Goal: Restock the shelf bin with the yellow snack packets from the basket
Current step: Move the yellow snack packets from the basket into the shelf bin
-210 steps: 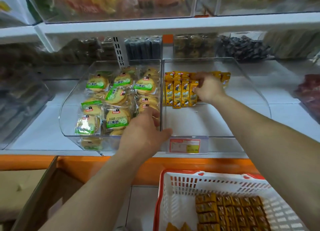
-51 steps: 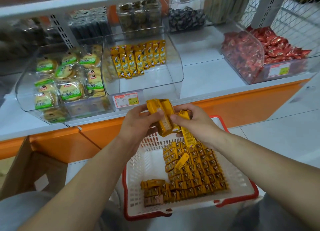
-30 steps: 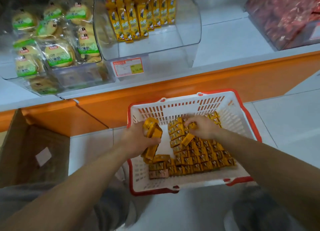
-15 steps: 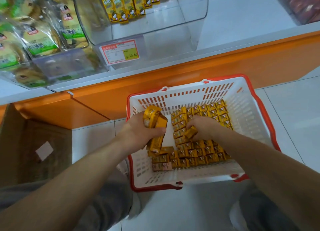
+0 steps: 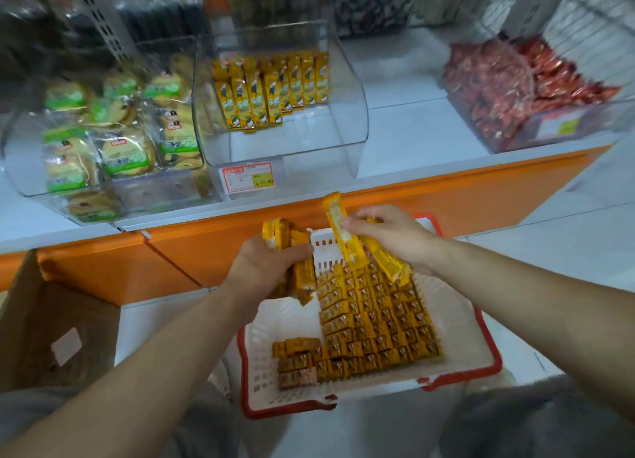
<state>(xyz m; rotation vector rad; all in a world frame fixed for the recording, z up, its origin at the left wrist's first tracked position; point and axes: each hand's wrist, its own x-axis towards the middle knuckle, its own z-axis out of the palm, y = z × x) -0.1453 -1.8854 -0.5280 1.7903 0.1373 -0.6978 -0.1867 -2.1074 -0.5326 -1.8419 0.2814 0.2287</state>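
Just above the white basket [image 5: 457,320], the left hand [image 5: 261,268] curls tightly round a bundle of yellow snack packets [image 5: 292,251], while the right hand [image 5: 388,234] pinches two more packets [image 5: 343,237] beside it. Packed rows [image 5: 371,320] fill the basket, and the clear shelf bin [image 5: 347,120] holds a back row [image 5: 271,89].

The price tag [image 5: 248,179] on the front of the clear bin [image 5: 343,127] reads "15.80" on its yellow patch; the rest is too blurred to read. The yellow packets [image 5: 247,100] inside bear characters that look like "乐吧". The green-banded biscuit packs [image 5: 125,156] beside them show "薄脆".
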